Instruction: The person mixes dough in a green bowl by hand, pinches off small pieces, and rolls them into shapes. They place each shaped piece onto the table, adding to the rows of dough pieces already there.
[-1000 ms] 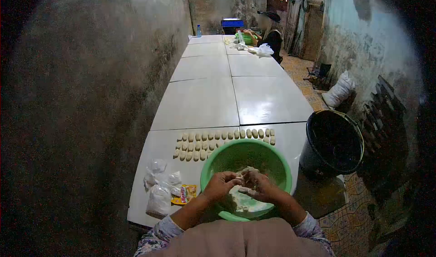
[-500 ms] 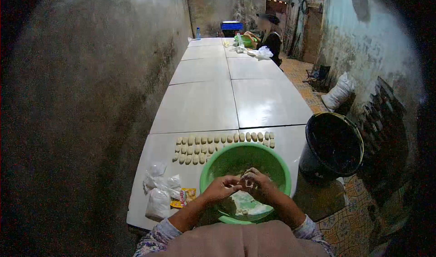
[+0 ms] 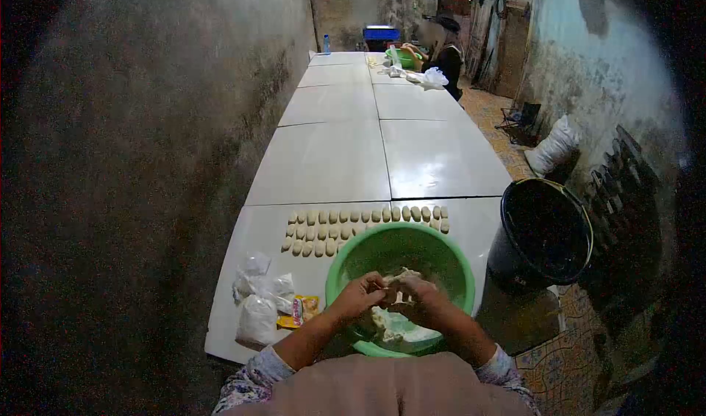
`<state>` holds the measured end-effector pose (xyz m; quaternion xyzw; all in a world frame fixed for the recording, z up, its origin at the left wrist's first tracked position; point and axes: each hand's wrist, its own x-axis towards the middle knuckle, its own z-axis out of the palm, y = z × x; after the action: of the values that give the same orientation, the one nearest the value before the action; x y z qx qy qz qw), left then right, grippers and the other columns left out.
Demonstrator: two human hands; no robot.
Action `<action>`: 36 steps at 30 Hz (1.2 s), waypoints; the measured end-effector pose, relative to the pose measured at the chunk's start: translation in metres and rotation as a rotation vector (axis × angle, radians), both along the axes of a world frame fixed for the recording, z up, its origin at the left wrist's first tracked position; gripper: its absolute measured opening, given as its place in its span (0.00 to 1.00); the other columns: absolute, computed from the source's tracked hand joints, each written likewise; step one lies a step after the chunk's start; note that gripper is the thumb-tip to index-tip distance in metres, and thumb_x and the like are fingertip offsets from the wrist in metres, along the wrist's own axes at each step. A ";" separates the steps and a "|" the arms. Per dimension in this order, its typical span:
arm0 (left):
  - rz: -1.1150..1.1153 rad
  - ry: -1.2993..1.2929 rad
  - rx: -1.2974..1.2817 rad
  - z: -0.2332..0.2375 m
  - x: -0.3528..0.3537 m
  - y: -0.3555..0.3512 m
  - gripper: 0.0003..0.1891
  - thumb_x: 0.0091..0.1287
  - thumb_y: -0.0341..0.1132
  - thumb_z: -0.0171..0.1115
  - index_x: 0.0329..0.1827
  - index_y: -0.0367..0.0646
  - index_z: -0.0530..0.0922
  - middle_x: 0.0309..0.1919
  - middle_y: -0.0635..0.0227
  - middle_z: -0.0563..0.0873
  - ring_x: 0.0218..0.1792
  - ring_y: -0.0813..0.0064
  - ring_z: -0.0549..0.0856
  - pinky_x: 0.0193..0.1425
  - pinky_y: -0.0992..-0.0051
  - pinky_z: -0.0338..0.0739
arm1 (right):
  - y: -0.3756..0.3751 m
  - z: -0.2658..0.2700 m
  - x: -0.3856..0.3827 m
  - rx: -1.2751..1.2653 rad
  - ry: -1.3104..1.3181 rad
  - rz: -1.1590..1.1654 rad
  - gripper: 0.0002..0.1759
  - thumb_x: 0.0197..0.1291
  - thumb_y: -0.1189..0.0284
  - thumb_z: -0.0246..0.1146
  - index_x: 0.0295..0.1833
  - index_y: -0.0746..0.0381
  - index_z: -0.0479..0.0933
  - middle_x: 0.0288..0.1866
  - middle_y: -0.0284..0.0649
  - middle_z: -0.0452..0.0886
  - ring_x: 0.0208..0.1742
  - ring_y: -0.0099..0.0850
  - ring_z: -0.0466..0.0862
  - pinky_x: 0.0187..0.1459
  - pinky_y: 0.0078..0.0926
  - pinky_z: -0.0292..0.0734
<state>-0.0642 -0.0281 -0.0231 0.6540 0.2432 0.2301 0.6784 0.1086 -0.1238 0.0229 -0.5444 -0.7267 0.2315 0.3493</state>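
Note:
Both hands are over a green basin (image 3: 460,265) with pale, floury dough (image 3: 390,328) at its bottom. My left hand (image 3: 360,296) is closed, its fingertips and thumb pinched together close to the right hand's fingers; what lies in the pinch is too small to make out. My right hand (image 3: 423,302) curls inward, its fingers coated with dough and pale dough showing at the fingertips. Beyond the basin, small oval dough pieces (image 3: 319,231) lie in rows on the white table (image 3: 316,162).
Bags of white powder (image 3: 257,319) and a yellow packet (image 3: 299,312) lie left of the basin. A black bucket (image 3: 507,250) stands to the right. At the far end are a person (image 3: 447,56), another green basin (image 3: 404,57) and a blue crate (image 3: 382,33). A wall runs along the left.
My hands stay over the basin; the right hand has turned and its fingers have shifted, with more pale dough showing at them. The view has tilted slightly down.

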 end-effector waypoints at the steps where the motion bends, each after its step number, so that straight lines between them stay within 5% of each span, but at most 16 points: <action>1: -0.032 0.034 0.036 0.001 0.000 0.000 0.07 0.63 0.32 0.58 0.38 0.40 0.71 0.34 0.68 0.80 0.34 0.82 0.77 0.41 0.77 0.73 | 0.001 -0.002 0.001 -0.002 0.000 0.001 0.17 0.52 0.69 0.67 0.46 0.60 0.74 0.41 0.43 0.77 0.39 0.41 0.80 0.41 0.36 0.75; 5: -0.106 0.134 -0.033 0.005 0.002 0.000 0.08 0.64 0.33 0.57 0.42 0.40 0.72 0.41 0.64 0.80 0.44 0.75 0.79 0.48 0.71 0.73 | -0.003 0.011 -0.003 0.058 -0.139 -0.080 0.09 0.55 0.68 0.64 0.39 0.61 0.75 0.31 0.43 0.80 0.33 0.42 0.81 0.33 0.37 0.75; 9: -0.187 -0.020 -0.121 0.002 0.003 0.000 0.14 0.63 0.36 0.61 0.47 0.40 0.72 0.41 0.63 0.81 0.43 0.73 0.80 0.47 0.70 0.74 | -0.001 0.016 0.004 -0.170 -0.201 -0.139 0.09 0.60 0.68 0.56 0.41 0.62 0.74 0.38 0.50 0.78 0.41 0.46 0.80 0.43 0.42 0.74; 11: -0.132 0.169 0.276 0.021 0.000 -0.009 0.18 0.60 0.38 0.65 0.49 0.40 0.72 0.40 0.64 0.81 0.42 0.74 0.80 0.45 0.71 0.74 | 0.000 0.010 0.005 -0.161 -0.237 -0.164 0.09 0.60 0.68 0.55 0.41 0.62 0.73 0.38 0.51 0.78 0.42 0.47 0.80 0.44 0.43 0.74; 12: -0.140 0.146 0.250 0.021 0.000 -0.011 0.20 0.58 0.39 0.68 0.49 0.40 0.72 0.40 0.65 0.81 0.40 0.75 0.80 0.43 0.72 0.75 | -0.001 0.008 0.003 -0.130 -0.242 -0.148 0.09 0.60 0.68 0.54 0.41 0.62 0.73 0.39 0.51 0.78 0.42 0.47 0.80 0.45 0.44 0.74; 20: 0.046 0.099 0.125 0.011 0.003 -0.009 0.07 0.64 0.32 0.61 0.39 0.37 0.76 0.30 0.67 0.84 0.31 0.84 0.80 0.34 0.80 0.75 | 0.001 -0.007 0.009 -0.054 -0.170 -0.066 0.14 0.58 0.69 0.58 0.50 0.59 0.72 0.41 0.48 0.79 0.43 0.46 0.80 0.44 0.41 0.76; 23: 0.114 0.191 0.194 0.016 0.003 -0.009 0.07 0.65 0.33 0.58 0.38 0.38 0.77 0.30 0.67 0.84 0.30 0.83 0.80 0.34 0.80 0.75 | -0.004 0.006 -0.001 -0.083 0.005 -0.120 0.15 0.57 0.70 0.60 0.50 0.59 0.72 0.42 0.47 0.79 0.43 0.46 0.81 0.43 0.39 0.77; 27: 0.001 0.058 0.059 0.012 0.002 -0.007 0.09 0.67 0.35 0.56 0.39 0.38 0.77 0.31 0.68 0.83 0.28 0.83 0.79 0.33 0.80 0.74 | 0.000 0.004 0.005 -0.071 -0.099 -0.075 0.14 0.58 0.67 0.59 0.49 0.60 0.73 0.41 0.46 0.80 0.42 0.44 0.81 0.41 0.39 0.76; 28: -0.041 0.096 0.027 0.013 0.002 -0.003 0.10 0.65 0.37 0.60 0.39 0.38 0.77 0.33 0.67 0.84 0.36 0.81 0.82 0.43 0.77 0.77 | -0.001 0.000 0.005 -0.039 -0.102 -0.094 0.12 0.59 0.67 0.58 0.46 0.60 0.74 0.39 0.48 0.80 0.41 0.45 0.81 0.40 0.41 0.76; 31: -0.100 0.086 0.035 0.019 0.005 -0.007 0.09 0.65 0.36 0.59 0.41 0.38 0.76 0.35 0.66 0.84 0.38 0.80 0.82 0.45 0.77 0.77 | 0.000 0.009 0.004 -0.186 -0.218 -0.184 0.10 0.59 0.66 0.58 0.42 0.60 0.74 0.37 0.49 0.79 0.40 0.47 0.81 0.40 0.43 0.75; 36: 0.008 0.034 0.039 0.003 0.006 -0.005 0.11 0.60 0.31 0.65 0.41 0.38 0.75 0.37 0.64 0.84 0.39 0.77 0.82 0.45 0.77 0.78 | -0.002 -0.005 0.009 0.015 -0.117 -0.132 0.09 0.59 0.67 0.58 0.41 0.59 0.74 0.36 0.49 0.79 0.38 0.45 0.81 0.39 0.41 0.76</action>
<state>-0.0586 -0.0334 -0.0199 0.6697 0.2526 0.2264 0.6606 0.1176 -0.1254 0.0180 -0.6012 -0.7100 0.1702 0.3247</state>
